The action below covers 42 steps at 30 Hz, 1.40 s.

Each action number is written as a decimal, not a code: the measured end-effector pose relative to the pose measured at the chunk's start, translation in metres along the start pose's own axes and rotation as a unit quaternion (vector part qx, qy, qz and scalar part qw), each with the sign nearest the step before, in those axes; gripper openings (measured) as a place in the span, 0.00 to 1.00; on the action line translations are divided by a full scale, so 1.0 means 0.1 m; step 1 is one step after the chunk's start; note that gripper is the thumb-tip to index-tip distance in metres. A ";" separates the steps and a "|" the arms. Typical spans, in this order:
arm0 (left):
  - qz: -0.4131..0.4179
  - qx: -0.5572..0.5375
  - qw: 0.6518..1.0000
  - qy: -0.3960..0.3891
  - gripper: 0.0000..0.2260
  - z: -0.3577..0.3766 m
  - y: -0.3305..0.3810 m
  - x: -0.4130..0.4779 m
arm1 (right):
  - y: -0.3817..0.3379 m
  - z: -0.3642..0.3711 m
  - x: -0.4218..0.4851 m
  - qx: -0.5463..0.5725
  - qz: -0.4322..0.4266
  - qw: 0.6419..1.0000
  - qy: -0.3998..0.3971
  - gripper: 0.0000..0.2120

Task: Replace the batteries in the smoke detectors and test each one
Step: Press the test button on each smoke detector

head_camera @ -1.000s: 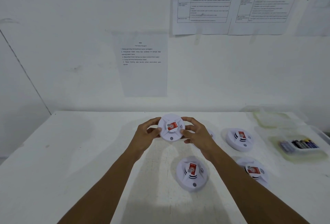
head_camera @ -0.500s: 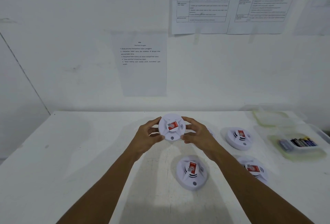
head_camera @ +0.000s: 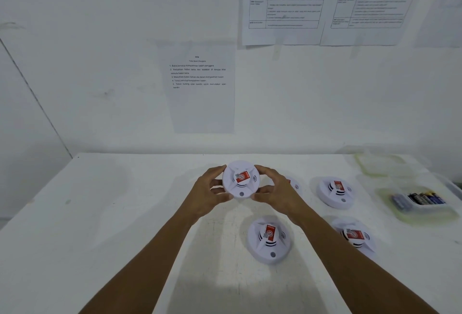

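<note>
Five round white plastic smoke detectors on show: one is up in the hands, four lie on the white table. The held smoke detector is above the middle of the table, toward its far edge, and both hands have it. The left hand grasps the left rim with its fingers curled round the edge, and the right hand grasps the right rim the same way. It's a disc, so it has no long axis. Its face is tipped toward the camera, with the small grey button at the bottom, nearest the person, and the red label in the centre slanting up to the right.

Down on the table, the near detector lies face up between the forearms, button toward the person. The far-right detector lies face up too, and the near-right detector is partly covered by the right forearm. The fourth detector peeps out behind the right hand, mostly hidden.

Off to the right, one clear plastic tray holds dark batteries lying side by side, too blurred to count. One clear plastic lid lies beyond it. On the wall hang one instruction sheet and, higher right, at least two sheets with tables.
</note>
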<state>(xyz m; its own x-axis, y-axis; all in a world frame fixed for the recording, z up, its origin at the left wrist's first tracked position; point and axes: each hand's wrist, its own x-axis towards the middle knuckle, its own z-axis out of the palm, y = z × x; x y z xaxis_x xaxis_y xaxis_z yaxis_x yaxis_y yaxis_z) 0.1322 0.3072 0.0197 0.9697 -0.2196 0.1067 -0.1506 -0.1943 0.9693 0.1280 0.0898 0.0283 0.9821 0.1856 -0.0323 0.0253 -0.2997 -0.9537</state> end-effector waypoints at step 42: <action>-0.042 0.281 0.959 0.003 0.30 -0.09 -0.59 0.24 | 0.19 0.26 0.35 -0.303 -0.013 0.953 -0.003 0.08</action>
<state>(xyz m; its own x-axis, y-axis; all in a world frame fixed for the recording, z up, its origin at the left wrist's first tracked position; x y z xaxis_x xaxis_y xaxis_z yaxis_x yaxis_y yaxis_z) 0.1660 0.3218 -0.0334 0.9837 -0.1761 0.0366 -0.1507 -0.6959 0.7021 0.1578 0.1152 0.0017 0.9786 0.2052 -0.0145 0.1547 -0.7803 -0.6059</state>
